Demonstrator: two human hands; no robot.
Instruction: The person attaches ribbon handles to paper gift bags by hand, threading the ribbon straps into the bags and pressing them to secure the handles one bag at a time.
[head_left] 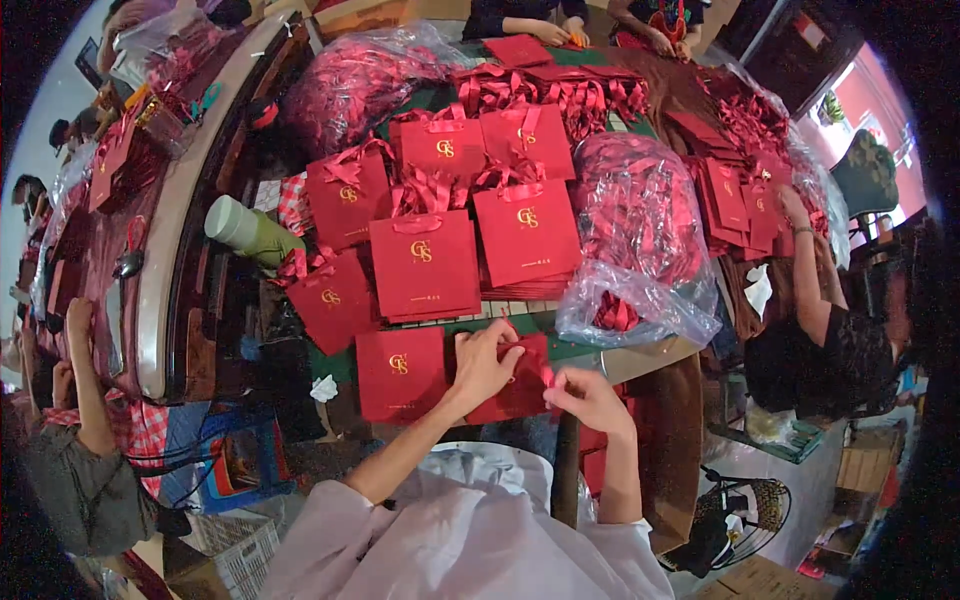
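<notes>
Currently, from my remote feed, I see the right hand (592,398) with thumb and finger pinched on a pink ribbon (548,378). The left hand (484,365) curls over a red bag (513,398) at the near table (540,321) edge, though I cannot tell whether it grips. Just beyond, stacked bags (427,268) and a clear sack (640,205) crowd my way.

The left hand (483,362) covers the upper left part of the red bag (517,392), and its fingers hide some of the gold mark (511,377). Just right of the red bag, the right hand (588,398) conceals the pinched end of a ribbon (548,376). Beyond it to the right, ribbons in a clear sack (640,215) merge too closely to count. Far beyond the red bag, the picture's upper edge cuts off two people (495,20).
</notes>
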